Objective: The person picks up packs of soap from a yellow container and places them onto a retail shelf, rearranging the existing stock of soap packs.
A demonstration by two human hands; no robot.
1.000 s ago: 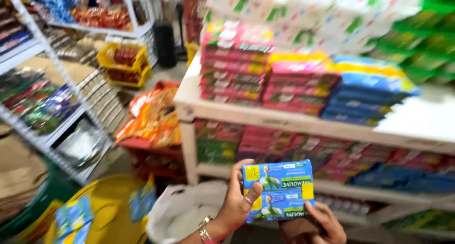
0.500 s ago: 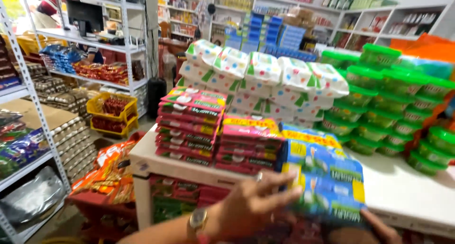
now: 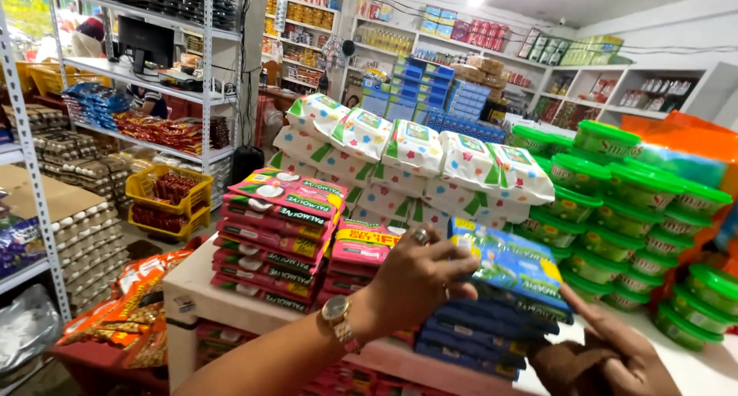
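My left hand (image 3: pixel 419 277), with a watch on the wrist and a ring on one finger, grips the near end of a blue and green pack of soap (image 3: pixel 513 264). The pack lies on top of a stack of blue packs (image 3: pixel 480 331) on the white counter (image 3: pixel 192 292). My right hand (image 3: pixel 615 350) sits low at the right, fingers spread, one fingertip touching the pack's right edge. Beside the blue stack stand a short stack of pink packs (image 3: pixel 363 246) and a taller pink stack (image 3: pixel 273 238).
White bags with coloured shapes (image 3: pixel 407 154) are piled behind the stacks. Green-lidded tubs (image 3: pixel 630 204) fill the counter's right. Metal shelving (image 3: pixel 131 81) with egg trays (image 3: pixel 84 173) and yellow baskets (image 3: pixel 169 196) lines the left. Orange snack bags (image 3: pixel 131 307) lie by the counter's left corner.
My view has lifted from the lower shelves to the counter top. The blue and green pack went up from below the counter onto the blue stack, still in my left hand.
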